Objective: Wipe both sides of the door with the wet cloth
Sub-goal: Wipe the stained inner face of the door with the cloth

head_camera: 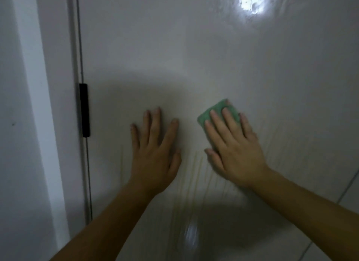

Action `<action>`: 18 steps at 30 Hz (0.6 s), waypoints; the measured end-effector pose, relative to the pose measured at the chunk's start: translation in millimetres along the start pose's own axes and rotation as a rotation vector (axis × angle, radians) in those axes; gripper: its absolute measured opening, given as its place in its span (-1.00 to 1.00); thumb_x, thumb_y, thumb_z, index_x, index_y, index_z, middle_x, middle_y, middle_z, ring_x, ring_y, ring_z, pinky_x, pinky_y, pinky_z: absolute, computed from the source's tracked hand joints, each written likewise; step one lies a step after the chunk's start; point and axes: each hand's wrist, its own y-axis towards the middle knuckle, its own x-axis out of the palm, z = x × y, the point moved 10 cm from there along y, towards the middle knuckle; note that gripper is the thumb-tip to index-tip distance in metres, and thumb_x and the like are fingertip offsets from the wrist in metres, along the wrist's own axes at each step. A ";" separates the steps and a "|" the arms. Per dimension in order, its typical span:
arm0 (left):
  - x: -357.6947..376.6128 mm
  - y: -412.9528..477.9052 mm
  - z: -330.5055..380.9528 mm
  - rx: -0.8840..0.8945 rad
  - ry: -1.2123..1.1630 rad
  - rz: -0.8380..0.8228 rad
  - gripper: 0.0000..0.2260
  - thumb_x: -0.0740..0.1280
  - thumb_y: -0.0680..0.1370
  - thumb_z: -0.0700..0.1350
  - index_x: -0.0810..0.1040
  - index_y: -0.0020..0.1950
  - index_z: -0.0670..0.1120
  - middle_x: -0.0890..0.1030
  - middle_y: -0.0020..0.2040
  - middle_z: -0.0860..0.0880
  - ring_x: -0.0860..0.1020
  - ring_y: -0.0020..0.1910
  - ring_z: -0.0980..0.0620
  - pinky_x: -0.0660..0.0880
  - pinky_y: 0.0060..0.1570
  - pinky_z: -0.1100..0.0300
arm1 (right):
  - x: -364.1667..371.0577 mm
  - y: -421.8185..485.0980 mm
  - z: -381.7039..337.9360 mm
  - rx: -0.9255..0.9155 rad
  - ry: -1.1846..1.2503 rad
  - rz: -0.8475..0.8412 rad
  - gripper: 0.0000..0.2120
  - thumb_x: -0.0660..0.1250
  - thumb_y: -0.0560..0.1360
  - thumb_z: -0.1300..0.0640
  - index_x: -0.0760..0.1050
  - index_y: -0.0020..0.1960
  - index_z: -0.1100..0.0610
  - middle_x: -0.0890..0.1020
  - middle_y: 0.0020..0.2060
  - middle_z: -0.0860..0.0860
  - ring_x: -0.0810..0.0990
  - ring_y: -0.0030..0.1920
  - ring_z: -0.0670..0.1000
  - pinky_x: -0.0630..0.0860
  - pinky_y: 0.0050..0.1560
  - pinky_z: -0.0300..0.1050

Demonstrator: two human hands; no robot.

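A glossy white door fills most of the view, with wet streaks running down below my hands. My right hand lies flat on a folded green cloth and presses it against the door; only the cloth's upper part shows past my fingers. To its left, my left hand rests flat on the door with its fingers spread and nothing in it.
A black hinge sits on the door's left edge, beside the white door frame and a grey wall. Tiled floor shows at the lower right. A lamp's reflection glares at the top.
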 end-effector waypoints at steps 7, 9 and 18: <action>4.9 4.1 14.5 -0.054 0.026 -0.034 -0.35 0.14 0.60 0.15 0.22 0.63 -0.12 0.02 0.64 -0.32 -0.05 0.62 -0.36 0.00 0.47 -0.48 | -23.4 4.2 82.5 0.139 -0.021 0.117 -0.36 0.13 0.66 -0.11 0.10 0.65 0.12 0.14 0.63 0.12 0.04 0.64 0.20 -0.08 0.60 0.26; 6.6 6.6 22.3 -0.050 0.031 -0.041 -0.34 0.14 0.59 0.14 0.21 0.63 -0.13 0.02 0.63 -0.33 -0.05 0.62 -0.36 0.00 0.46 -0.49 | -22.7 -0.5 86.3 0.198 0.009 0.129 -0.35 0.12 0.66 -0.13 0.11 0.65 0.13 0.13 0.63 0.15 0.01 0.64 0.23 -0.11 0.59 0.30; 13.8 19.2 87.6 0.142 0.029 -0.027 -0.39 0.16 0.59 0.08 0.25 0.62 -0.12 0.04 0.65 -0.29 -0.04 0.64 -0.29 0.02 0.51 -0.41 | -16.6 -43.6 91.5 0.038 -0.021 0.067 -0.36 0.16 0.66 -0.13 0.14 0.64 0.10 0.13 0.63 0.08 0.09 0.64 0.17 -0.02 0.60 0.25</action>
